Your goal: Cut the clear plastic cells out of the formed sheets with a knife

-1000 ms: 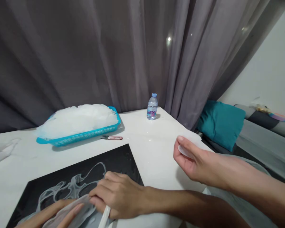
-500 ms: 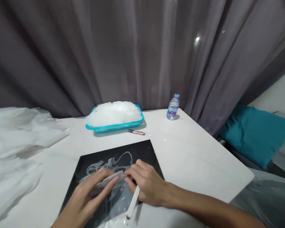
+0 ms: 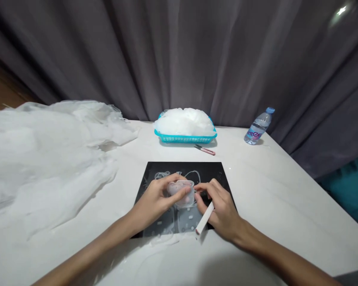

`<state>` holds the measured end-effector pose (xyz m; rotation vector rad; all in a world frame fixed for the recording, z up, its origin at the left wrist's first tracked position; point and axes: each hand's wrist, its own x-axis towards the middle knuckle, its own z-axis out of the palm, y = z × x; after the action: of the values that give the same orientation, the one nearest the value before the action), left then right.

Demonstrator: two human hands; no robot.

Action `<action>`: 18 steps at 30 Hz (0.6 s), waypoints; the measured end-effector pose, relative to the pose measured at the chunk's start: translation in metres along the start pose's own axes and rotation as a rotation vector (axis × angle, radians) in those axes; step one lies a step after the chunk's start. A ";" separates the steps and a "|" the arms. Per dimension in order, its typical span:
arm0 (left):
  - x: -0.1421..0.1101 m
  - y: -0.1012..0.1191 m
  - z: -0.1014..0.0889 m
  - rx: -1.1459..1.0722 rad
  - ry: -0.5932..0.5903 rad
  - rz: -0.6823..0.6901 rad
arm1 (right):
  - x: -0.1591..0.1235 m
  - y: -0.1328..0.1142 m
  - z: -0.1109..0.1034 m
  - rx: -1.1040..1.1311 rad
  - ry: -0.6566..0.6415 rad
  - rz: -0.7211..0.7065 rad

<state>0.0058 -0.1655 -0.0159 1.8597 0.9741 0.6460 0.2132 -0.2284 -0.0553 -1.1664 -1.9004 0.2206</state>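
Note:
Over a black board (image 3: 223, 174), my left hand (image 3: 159, 196) grips a translucent whitish piece with a rounded outline (image 3: 187, 200), thumb across its front. My right hand (image 3: 220, 204) is closed around a slim, flat white stick-like tool (image 3: 205, 218); its reddish end points down towards me. The right fingertips are pinched at the right edge of the piece, and whatever is between them is too small to make out. Beneath the hands lie clear, dotted flat shapes (image 3: 191, 222) on the board. Thin curly translucent strips (image 3: 162, 174) rest near its far edge.
A turquoise basket (image 3: 185, 139) heaped with white fluffy material (image 3: 186, 121) stands at the back. Small pink-handled snips (image 3: 205, 150) lie before it. A water bottle (image 3: 259, 127) is at back right. Sheer white fabric (image 3: 47, 159) covers the left side of the white table (image 3: 274, 206).
The view has swung left and the scene sits further right. The piece in my left hand now shows its broad face instead of its edge. Both hands keep their holds.

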 end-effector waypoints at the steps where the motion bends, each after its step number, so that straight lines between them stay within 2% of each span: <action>1: 0.000 -0.001 0.000 0.000 0.000 -0.003 | 0.000 0.000 0.000 -0.019 -0.004 -0.013; 7: 0.001 -0.004 0.001 0.009 0.002 -0.011 | -0.001 0.000 0.002 -0.086 -0.050 -0.062; 14: 0.002 -0.008 0.004 0.091 -0.114 0.023 | -0.001 0.002 0.001 -0.243 -0.051 -0.160; 15: 0.005 -0.011 0.001 0.102 -0.061 0.018 | -0.001 0.002 0.001 -0.281 -0.049 -0.195; 16: 0.010 -0.017 -0.004 0.094 0.045 -0.002 | -0.001 0.001 0.001 -0.318 -0.046 -0.235; 18: 0.020 -0.029 -0.019 0.017 0.384 -0.078 | -0.002 -0.001 0.001 -0.375 -0.039 -0.314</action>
<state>-0.0084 -0.1316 -0.0326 1.7351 1.2939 0.9724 0.2116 -0.2300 -0.0564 -1.0835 -2.1878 -0.2978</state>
